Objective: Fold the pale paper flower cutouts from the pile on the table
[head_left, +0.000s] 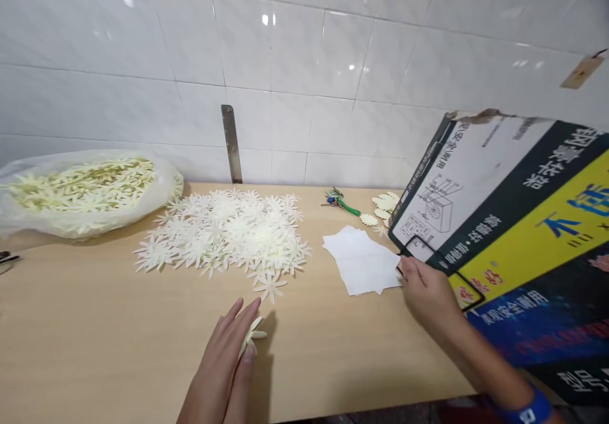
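My left hand (223,367) is at the front middle of the table, thumb and fingers closed on a pale yellow-green petal-shaped flower cutout (255,334). Part of that cutout is hidden by the fingers. On the right, my right hand (428,291) is curled at the edge of the white paper (361,260), its fingers closed around a thin black rectangular frame (472,283). The hand covers part of the frame. Beyond my left hand spreads a loose pile of pale flower cutouts (238,230), with a single flower cutout (270,284) at its near edge.
A clear plastic bag (164,189) of pale cutouts stands at the left. Green-handled pliers (349,208) and scalloped pale pieces (386,203) lie toward the back. A large printed box (504,183) leans along the right. A metal strip (231,145) stands against the tiled wall.
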